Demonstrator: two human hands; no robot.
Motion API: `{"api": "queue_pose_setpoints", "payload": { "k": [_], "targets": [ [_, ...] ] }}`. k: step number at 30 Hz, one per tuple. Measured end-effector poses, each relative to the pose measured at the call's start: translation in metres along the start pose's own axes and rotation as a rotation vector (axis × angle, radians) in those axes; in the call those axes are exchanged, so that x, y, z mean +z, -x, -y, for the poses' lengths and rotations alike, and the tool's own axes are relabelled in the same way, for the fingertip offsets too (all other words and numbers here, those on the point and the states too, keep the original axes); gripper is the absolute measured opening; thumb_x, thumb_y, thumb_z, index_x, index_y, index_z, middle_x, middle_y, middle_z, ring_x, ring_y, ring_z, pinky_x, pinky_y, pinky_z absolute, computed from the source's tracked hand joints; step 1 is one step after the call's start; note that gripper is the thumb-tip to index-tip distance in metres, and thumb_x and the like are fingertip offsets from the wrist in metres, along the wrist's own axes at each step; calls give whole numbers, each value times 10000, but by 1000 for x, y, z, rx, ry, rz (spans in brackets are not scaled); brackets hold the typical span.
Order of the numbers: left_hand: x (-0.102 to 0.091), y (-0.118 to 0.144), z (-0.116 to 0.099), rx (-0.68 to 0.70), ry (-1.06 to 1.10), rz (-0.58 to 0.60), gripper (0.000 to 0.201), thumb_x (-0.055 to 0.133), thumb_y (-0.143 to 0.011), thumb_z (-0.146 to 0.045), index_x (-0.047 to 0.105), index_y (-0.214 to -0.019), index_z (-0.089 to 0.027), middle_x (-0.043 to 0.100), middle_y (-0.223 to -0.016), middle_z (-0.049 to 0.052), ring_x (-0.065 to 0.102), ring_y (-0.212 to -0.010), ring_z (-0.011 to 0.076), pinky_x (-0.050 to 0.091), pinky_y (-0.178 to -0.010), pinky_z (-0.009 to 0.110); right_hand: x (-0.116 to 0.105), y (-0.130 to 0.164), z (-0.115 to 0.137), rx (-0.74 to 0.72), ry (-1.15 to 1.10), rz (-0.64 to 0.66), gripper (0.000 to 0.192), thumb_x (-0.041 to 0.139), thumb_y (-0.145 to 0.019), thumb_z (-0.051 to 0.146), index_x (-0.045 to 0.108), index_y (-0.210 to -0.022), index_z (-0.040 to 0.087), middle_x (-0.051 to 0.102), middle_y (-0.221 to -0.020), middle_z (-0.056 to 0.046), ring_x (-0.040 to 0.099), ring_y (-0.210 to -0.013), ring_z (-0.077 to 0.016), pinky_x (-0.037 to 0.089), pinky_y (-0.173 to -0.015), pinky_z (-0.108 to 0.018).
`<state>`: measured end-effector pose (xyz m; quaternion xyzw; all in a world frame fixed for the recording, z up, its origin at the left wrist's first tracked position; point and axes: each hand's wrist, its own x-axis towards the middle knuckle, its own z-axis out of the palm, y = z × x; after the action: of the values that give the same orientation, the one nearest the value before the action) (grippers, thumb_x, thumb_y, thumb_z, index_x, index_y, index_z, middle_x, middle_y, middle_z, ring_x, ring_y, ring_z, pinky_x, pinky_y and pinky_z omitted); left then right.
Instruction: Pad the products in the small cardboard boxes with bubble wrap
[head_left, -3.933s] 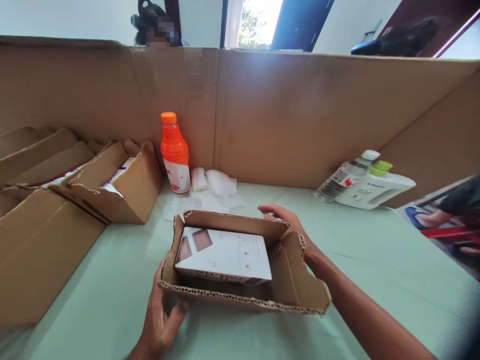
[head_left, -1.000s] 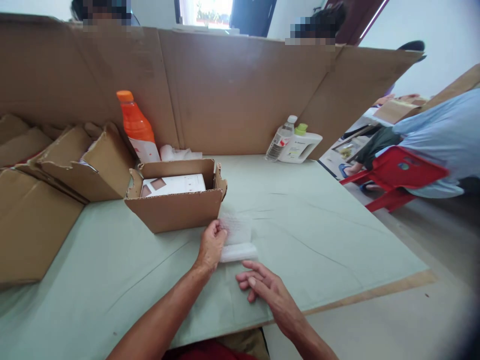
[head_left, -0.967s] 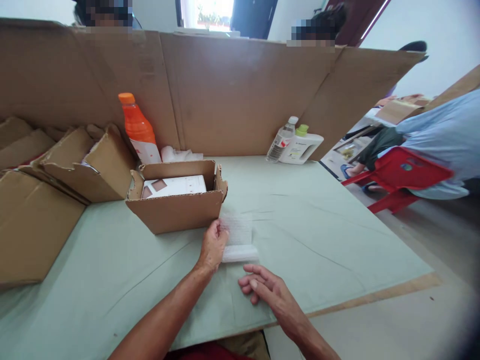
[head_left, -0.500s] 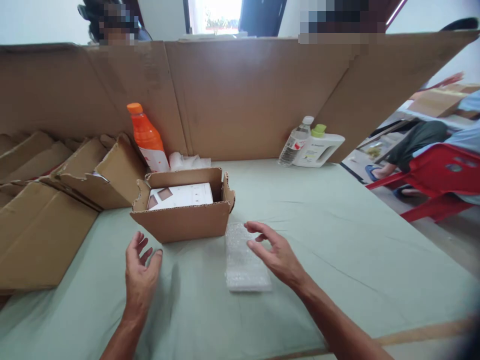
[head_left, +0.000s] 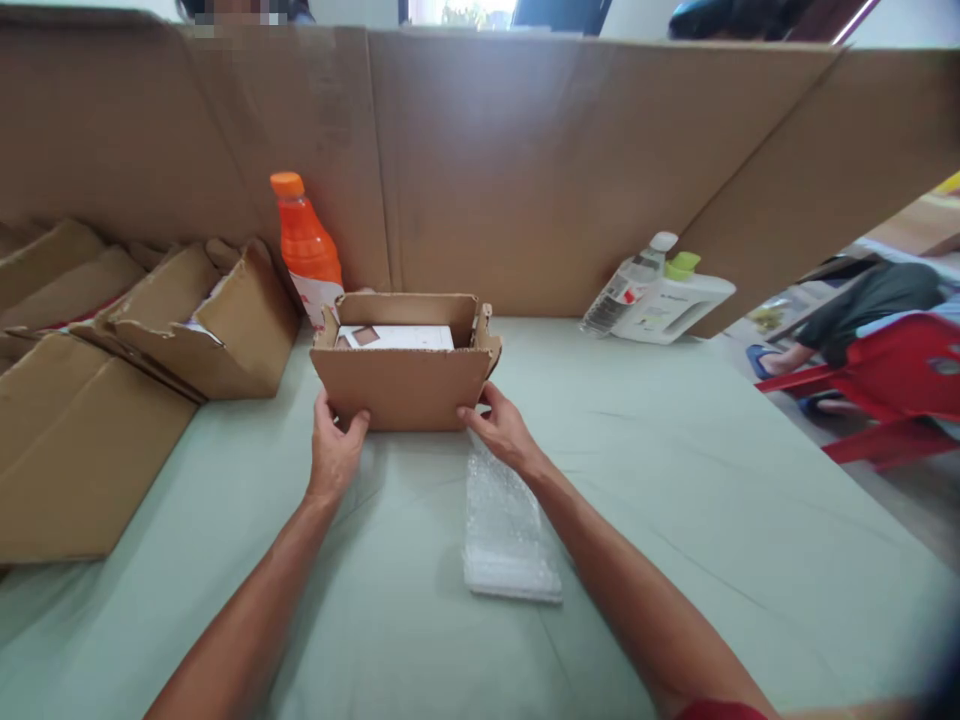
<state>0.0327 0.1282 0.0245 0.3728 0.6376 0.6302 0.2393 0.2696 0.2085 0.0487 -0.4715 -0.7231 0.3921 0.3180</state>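
- My left hand [head_left: 334, 455] is bare: no glove, no ring, no watch that I can see.
- My right hand [head_left: 501, 432] is bare too, with short nails on the fingers [head_left: 472, 415].
- Both my forearms are uncovered all the way down to the bottom edge of the view.
- A strip of red cloth [head_left: 720, 711] shows at my right arm near the bottom edge; I cannot tell what garment it is.

Pale green desk [head_left: 675, 470] lies open to the right & near edge. Small open brown cardboard box [head_left: 406, 362] sits centre, w/ flat bubble-wrap pad [head_left: 506, 525] just in front. Tall brown cardboard wall [head_left: 525, 170] blocks the back; orange plastic bottle [head_left: 306, 250] and stacked cardboard boxes [head_left: 112, 380] crowd the left.
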Motion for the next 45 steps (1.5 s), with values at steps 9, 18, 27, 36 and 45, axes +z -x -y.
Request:
{"api": "queue_pose_setpoints", "payload": {
  "k": [9,18,27,36,45],
  "targets": [
    [-78,106,-11,-141,-429,152,468,654,-836,-404,653,-1270,-226,669,-1301,95,631,-1174,272,541,-949,397,-59,115,-23,84,94,-22,262,573,-919,372,740,-1053,222,769,-1053,-50,699,-971,-218,541,-888,-390],
    [-48,156,-41,155,-382,616,300,565,-892,-292,701,-1144,-203,711,-1228,94,641,-1169,254,554,-644,271,-39,205,6,-163,281,156,348,635,-933,436,704,-1218,248,709,-1282,-99,600,-1262,-304,444,-1086,-520],
    [-13,150,-29,274,-653,684,281,599,-852,-271,671,-1109,-181,703,-1083,101,620,-998,272,480,-960,447,-45,231,6,-67,336,16,284,595,-956,401,697,-1179,257,707,-1259,-91,621,-1212,-279,469,-1052,-486],
    [16,171,-26,298,-702,731,378,595,-781,-119,643,-1148,-192,679,-944,92,616,-961,287,468,-902,428,-4,189,-42,-52,549,-142,215,620,-900,345,662,-1062,211,629,-1370,-157,488,-1362,-361,384,-1077,-571],
    [-38,179,-18,-96,-9,403,690,641,-852,-304,384,-1487,-219,579,-1332,138,670,-1031,189,559,-872,339,26,172,15,-42,-7,-240,112,554,-921,339,590,-940,235,682,-845,-19,635,-759,-181,507,-754,-312]
  ]
}}
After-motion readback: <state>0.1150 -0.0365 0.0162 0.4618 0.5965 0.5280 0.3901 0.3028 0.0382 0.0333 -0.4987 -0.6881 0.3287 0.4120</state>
